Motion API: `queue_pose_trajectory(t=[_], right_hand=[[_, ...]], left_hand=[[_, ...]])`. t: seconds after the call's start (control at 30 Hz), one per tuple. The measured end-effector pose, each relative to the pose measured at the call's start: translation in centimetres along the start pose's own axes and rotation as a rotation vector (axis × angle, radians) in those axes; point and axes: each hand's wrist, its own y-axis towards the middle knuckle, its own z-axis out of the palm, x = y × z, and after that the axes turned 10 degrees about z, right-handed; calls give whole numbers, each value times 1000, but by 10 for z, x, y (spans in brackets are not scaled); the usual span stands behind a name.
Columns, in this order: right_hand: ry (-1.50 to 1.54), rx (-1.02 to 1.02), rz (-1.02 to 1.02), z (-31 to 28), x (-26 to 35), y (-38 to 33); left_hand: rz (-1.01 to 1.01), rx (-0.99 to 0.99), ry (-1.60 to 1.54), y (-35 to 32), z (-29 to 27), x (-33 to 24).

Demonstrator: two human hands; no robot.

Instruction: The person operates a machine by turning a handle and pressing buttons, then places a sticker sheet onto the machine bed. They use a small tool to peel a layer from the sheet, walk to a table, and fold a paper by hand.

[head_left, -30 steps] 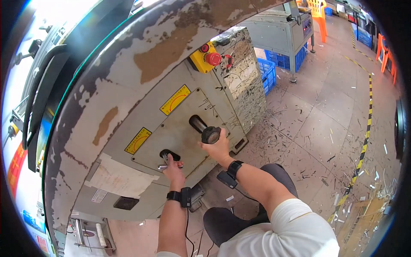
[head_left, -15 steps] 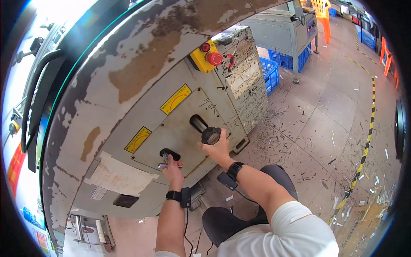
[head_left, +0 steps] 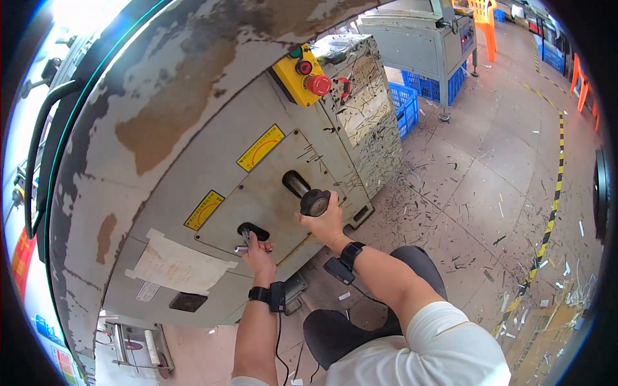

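Black round-knobbed metal lever [head_left: 308,196] sticks out of a slot near the centre of the grey bolted steel access panel [head_left: 270,193] on the machine's front, toward its right edge. Right hand [head_left: 325,222] touches the knob from below, fingers curled up against its underside; cannot tell if they fully wrap it. Lower left on the same panel, a small silver metal handle [head_left: 244,248] pokes from a dark oval slot [head_left: 253,230]. Left hand [head_left: 259,252] grips it, fingers pressed together and closed around the shaft. Both wrists wear black bands.

Two yellow warning labels [head_left: 260,147] sit along the panel's upper-left edge. Above, a yellow control box [head_left: 297,76] with a red mushroom button [head_left: 319,84] sits at the machine's top right corner. A taped pale paper sheet [head_left: 177,265] is at the lower left of the machine face. Blue plastic crates [head_left: 404,106] stand on the littered floor [head_left: 476,193] beyond the machine's right side.
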Motion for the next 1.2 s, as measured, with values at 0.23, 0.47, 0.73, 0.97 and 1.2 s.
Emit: queue_pose_trajectory(t=[0.23, 0.47, 0.73, 0.97, 1.2], right_hand=[[-29, 29, -58, -6, -1, 2], [29, -13, 30, 6, -5, -3], [78, -5, 111, 8, -6, -3], [12, -19, 67, 13, 4, -2], [126, 129, 74, 11, 14, -21]], left_hand=[[-9, 6, 17, 2, -2, 4], [2, 1, 13, 6, -7, 8], [1, -5, 31, 9, -7, 11], [59, 42, 91, 21, -19, 16], [611, 60, 893, 57, -71, 60]])
